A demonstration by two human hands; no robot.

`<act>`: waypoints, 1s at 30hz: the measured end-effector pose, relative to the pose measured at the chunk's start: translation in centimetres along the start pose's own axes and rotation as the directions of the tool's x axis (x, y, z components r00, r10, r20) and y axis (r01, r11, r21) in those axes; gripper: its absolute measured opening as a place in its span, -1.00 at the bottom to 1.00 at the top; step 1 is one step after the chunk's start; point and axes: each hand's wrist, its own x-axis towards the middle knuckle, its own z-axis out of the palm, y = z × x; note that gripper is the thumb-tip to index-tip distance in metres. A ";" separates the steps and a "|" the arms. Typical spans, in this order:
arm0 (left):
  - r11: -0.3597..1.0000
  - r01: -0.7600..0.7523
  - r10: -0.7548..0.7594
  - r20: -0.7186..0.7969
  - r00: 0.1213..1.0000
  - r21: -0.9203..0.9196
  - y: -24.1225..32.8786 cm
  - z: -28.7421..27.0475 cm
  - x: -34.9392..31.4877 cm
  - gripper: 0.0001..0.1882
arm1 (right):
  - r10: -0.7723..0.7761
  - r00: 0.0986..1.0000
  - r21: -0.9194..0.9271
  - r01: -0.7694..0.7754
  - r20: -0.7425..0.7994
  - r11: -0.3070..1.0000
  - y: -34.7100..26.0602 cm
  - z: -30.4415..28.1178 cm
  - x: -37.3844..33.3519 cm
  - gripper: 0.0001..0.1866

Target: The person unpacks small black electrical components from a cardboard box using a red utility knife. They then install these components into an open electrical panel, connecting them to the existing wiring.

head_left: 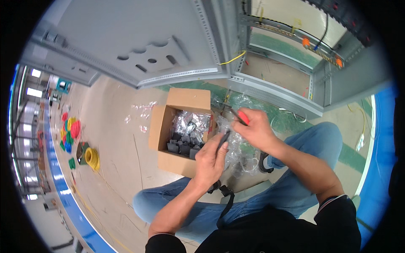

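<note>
1. The person sits on the floor (114,147) near me, legs spread, both hands busy in front of a brown box (187,99).
2. The left hand (209,162) is pinching a small dark piece (223,141) between thumb and fingers. I can't tell what the piece is.
3. The right hand (255,126) is curled tight around a red-and-black tool (243,118). Its dark end pokes out up and to the left. I can't tell what kind of tool it is.
4. The dark piece and the tool are both up in the air, just right of the box, over some crinkly clear plastic (244,164). They are near each other but look apart.
5. My guess is that the step now is getting the piece and the tool ready to use together.
6. I think the next move calls for a still left hand, and a slow turn of the right one so the tool's end faces the piece. Fingers should keep clear of that end.
7. Inside the box I see more dark pieces (183,145) and shiny clear bags (194,120).
8. Now for writing: I can't read any words on the tool, the piece or the box. I can't make out a maker's mark either.
</note>
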 end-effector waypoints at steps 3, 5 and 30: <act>0.986 -0.161 0.160 0.017 0.987 0.038 -0.9 -0.3 -0.2 -0.68 | 0.108 0.994 0.107 -0.108 0.005 0.988 2.6 0.2 0.1 -0.83; 0.959 -0.274 0.273 0.019 0.962 0.066 -0.5 -0.6 -0.2 -0.66 | 0.135 0.991 0.080 -0.132 -0.024 0.988 2.6 0.3 0.8 -0.85; 0.649 -0.043 -0.504 0.471 0.724 0.760 -27.4 -12.6 5.1 -0.68 | 0.125 0.790 -0.560 0.304 0.601 0.770 1.5 0.8 -1.7 -0.84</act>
